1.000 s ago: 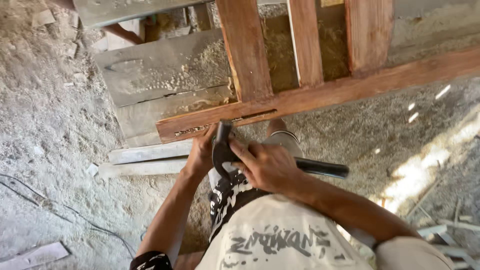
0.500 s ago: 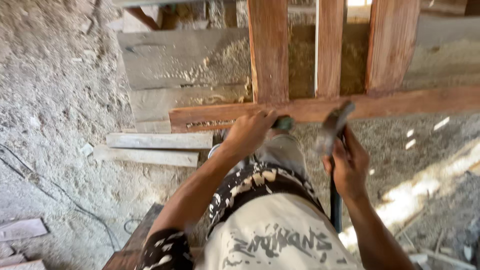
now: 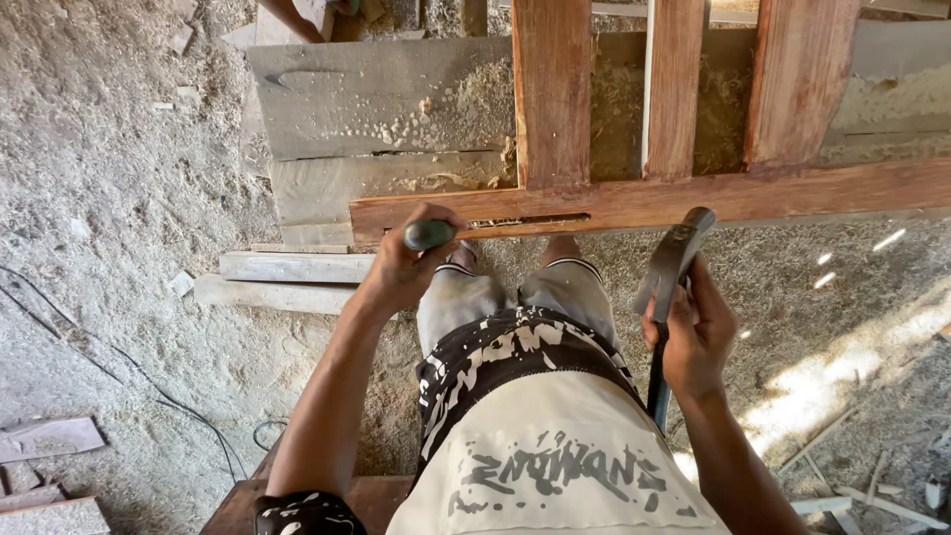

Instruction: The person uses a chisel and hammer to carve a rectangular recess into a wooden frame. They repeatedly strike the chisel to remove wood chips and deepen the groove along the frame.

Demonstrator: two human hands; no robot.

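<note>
Two hands were up at the work, both gripping tools. Left hand [image 3: 401,267] had its fingers [image 3: 428,220] clenched round the dark green handle of a chisel [image 3: 428,234], which stood at the near edge of the reddish wooden frame rail [image 3: 792,193], just left of a narrow slot [image 3: 525,220] cut in that rail; blade hidden behind the hand. Right hand [image 3: 696,332] had its fingers wrapped round a hammer [image 3: 672,260], grasped high on the shaft just under the metal head, which tilted up toward the rail without touching it; black shaft ran down past the wrist. Hammer sat well to the right of the chisel. Knees in grey shorts showed between the two hands. Under the rail, pale planks [image 3: 287,267] lay on the sawdust-covered floor [image 3: 109,198]. Beyond the rail, three upright frame members [image 3: 552,89] joined it, with a wide grey board [image 3: 376,94] behind them, dusted with shavings. Black cable [image 3: 129,372] trailed on the floor at left
</note>
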